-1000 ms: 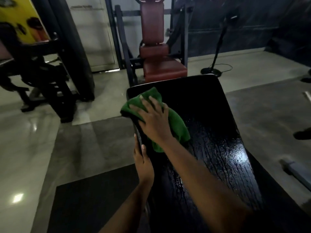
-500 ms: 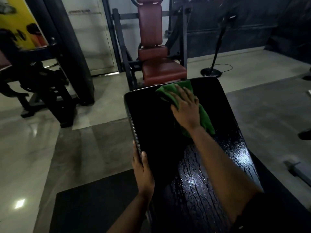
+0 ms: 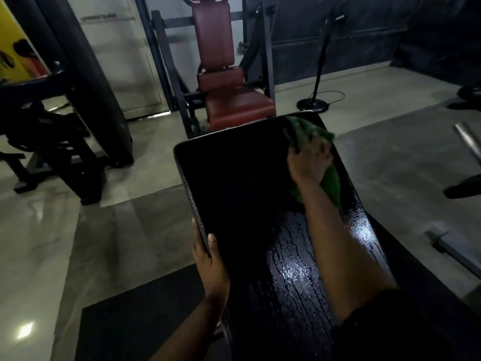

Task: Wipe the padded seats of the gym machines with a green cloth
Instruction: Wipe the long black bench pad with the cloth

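A glossy black padded seat [image 3: 234, 191] slopes away in front of me, its near half streaked with wet lines. My right hand [image 3: 309, 162] presses a green cloth [image 3: 330, 183] flat against the pad's far right corner, and the cloth bunches out above and below the hand. At the pad's left edge my left hand [image 3: 210, 264] grips the rim, thumb on top and fingers wrapped under.
A red-brown padded machine seat [image 3: 239, 105] with an upright backrest stands just beyond the black pad. A black machine [image 3: 52, 136] sits at left and a round-based stand [image 3: 312, 104] at back right. Metal bars [image 3: 466, 134] lie on the floor at right, a dark mat [image 3: 143, 321] at near left.
My right hand has swept the green cloth from the pad's far left corner across to its far right corner. My left hand has stayed on the left edge.
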Demonstrator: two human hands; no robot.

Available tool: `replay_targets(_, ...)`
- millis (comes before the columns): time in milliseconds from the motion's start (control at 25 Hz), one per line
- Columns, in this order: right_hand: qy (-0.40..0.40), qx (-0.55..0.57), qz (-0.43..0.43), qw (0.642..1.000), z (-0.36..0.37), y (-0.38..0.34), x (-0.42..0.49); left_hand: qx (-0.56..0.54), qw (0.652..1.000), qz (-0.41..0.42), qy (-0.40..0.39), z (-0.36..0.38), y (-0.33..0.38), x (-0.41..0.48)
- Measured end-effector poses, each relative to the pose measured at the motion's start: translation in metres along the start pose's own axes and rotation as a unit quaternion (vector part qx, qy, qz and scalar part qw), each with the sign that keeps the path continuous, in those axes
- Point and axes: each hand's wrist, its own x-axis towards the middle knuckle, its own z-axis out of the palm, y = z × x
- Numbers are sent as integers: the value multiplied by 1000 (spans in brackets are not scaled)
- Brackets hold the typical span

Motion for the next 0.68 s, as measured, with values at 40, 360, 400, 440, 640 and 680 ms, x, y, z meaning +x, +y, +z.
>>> replay_targets(40, -9, -11, -37, 999, 7, -15, -31, 3, 1000, 3, 0, 0, 1, 0)
replay_targets(360, -21, -31, -216, 976, 34, -7, -148, 17, 1000, -10, 6, -2, -3, 3)
replay_targets(400, -18, -36, -183, 982, 32, 7, -139, 15, 1000, -6, 9, -1, -3, 2)
replay_targets(440, -10, -35, -141, 989, 29, 21, -132, 10, 1000, 3, 10, -1, -2, 2)
replay_targets(640, 2, 8, 110, 994, 6, 91, -101, 6, 1000, 5, 16, 1, -2, 1)
replay_targets(680, 3, 19, 153, 988, 3, 89, -98, 3, 1000, -2, 16, 1, -1, 1)
